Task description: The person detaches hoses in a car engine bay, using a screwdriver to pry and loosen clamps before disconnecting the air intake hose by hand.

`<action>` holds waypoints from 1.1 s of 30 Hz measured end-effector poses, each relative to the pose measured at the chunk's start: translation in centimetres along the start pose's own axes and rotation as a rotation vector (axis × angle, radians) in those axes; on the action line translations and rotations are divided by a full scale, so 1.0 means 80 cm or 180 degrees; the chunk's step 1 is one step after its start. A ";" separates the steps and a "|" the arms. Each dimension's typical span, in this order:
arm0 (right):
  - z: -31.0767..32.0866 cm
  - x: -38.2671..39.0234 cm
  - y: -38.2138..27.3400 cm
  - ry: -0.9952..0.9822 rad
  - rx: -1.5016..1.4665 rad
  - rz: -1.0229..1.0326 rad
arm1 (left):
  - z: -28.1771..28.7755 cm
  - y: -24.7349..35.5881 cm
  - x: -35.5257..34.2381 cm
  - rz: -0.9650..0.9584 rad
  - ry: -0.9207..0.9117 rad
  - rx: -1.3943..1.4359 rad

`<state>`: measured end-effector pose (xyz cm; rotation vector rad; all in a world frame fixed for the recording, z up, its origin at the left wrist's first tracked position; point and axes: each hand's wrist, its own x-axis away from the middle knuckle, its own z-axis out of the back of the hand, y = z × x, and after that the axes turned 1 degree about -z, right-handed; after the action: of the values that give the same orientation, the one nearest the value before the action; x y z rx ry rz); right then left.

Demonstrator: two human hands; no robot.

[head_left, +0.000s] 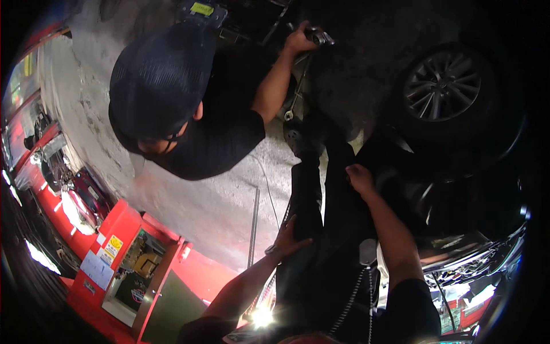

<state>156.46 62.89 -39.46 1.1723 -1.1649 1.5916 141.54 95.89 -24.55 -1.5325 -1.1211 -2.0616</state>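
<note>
My left hand (290, 239) rests against my black trousers (303, 264), its fingers apart and nothing in it. In front of my other leg is my right hand (361, 179), fingers curled in; whether something small is inside cannot be seen. A co-worker in a dark cap (160, 80) bends over at my left. The co-worker's hand (299, 41) grips a dark and silver tool (318, 36), perhaps a power tool. Below it, a long metal wrench (297, 94) with a ring end slants down near my shoe (293, 137).
A dark car with a spoked wheel (441, 89) stands close on the right. At the lower left is a red cabinet (109, 275) with its front open. A thin metal bar (253, 226) stands near my left arm. A tag on a bead chain (368, 252) hangs before me.
</note>
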 end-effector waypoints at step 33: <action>-0.158 -0.131 -0.449 -0.0669 -0.1015 0.1990 | 0.031 0.069 -0.128 0.1508 -0.0315 -0.1192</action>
<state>190.39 82.62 -44.05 0.8157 -1.9829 1.6523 150.61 92.42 -31.50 -1.8679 -0.3471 -1.9407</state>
